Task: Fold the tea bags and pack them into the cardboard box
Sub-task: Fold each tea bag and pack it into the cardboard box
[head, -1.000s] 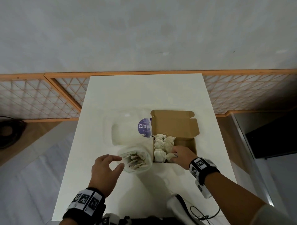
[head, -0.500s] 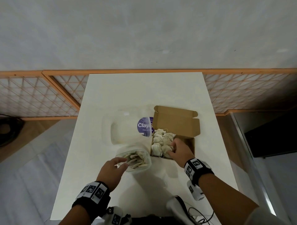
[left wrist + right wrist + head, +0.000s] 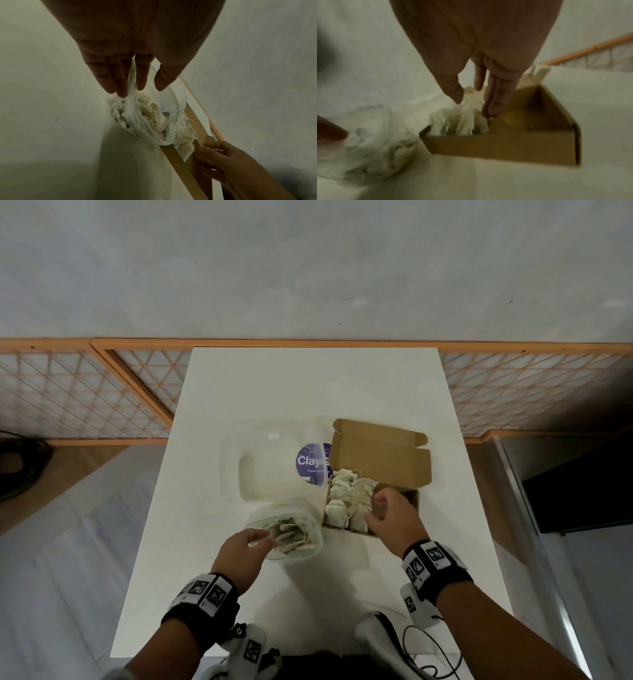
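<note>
The brown cardboard box [image 3: 380, 457] stands open on the white table, with folded tea bags [image 3: 346, 498] filling its left half. My right hand [image 3: 375, 508] hovers over the box with loose fingers and holds nothing; in the blurred right wrist view the right hand [image 3: 471, 102] hangs just above the packed tea bags [image 3: 458, 121]. Left of the box lies a clear plastic bag [image 3: 294, 537] of loose tea bags. My left hand [image 3: 265, 539] is at its near rim. In the left wrist view that rim of the plastic bag [image 3: 132, 81] is pinched between my left hand's fingers [image 3: 142, 75].
A clear plastic tub [image 3: 267, 470] with a purple label [image 3: 313, 462] lies behind the bag, touching the box's left side. The table [image 3: 308, 392] ends at a wooden lattice rail [image 3: 102, 392]. Cables and devices [image 3: 387, 642] sit at the near edge.
My left hand moved right and took the bag's rim. My right hand lifted off the front tea bags and drew back over the box's middle.
</note>
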`<act>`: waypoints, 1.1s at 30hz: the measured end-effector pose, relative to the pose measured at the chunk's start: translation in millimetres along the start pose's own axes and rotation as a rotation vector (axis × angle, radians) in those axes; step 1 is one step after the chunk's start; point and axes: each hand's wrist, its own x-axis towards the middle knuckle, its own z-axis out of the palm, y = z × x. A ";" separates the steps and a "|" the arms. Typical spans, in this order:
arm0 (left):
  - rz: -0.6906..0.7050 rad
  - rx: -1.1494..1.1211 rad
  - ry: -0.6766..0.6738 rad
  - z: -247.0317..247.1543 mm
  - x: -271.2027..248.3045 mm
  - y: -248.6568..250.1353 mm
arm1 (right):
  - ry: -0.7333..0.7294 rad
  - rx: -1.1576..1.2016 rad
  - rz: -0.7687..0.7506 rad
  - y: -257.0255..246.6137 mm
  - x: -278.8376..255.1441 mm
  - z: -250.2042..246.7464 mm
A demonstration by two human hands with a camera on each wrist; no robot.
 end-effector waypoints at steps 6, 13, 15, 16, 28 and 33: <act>0.027 0.008 -0.057 4.4 -3.2 2.6 | -0.099 -0.055 -0.348 -62.0 -43.5 2.0; 0.217 0.309 -0.110 9.7 -20.2 15.5 | -0.462 -0.363 -0.591 -85.8 -29.0 80.6; 0.268 0.417 -0.111 10.3 -23.6 18.5 | -0.483 -0.426 -0.574 -89.3 -20.9 88.2; 0.285 0.454 -0.123 10.9 -25.1 18.9 | -0.500 -0.474 -0.573 -90.9 -19.1 90.3; 0.203 0.277 -0.076 0.2 -20.5 11.9 | -0.351 -0.528 -0.623 -84.1 -18.2 84.9; 0.169 0.147 -0.093 -6.2 -17.9 6.7 | -0.277 -0.291 -0.536 -96.9 -36.1 61.6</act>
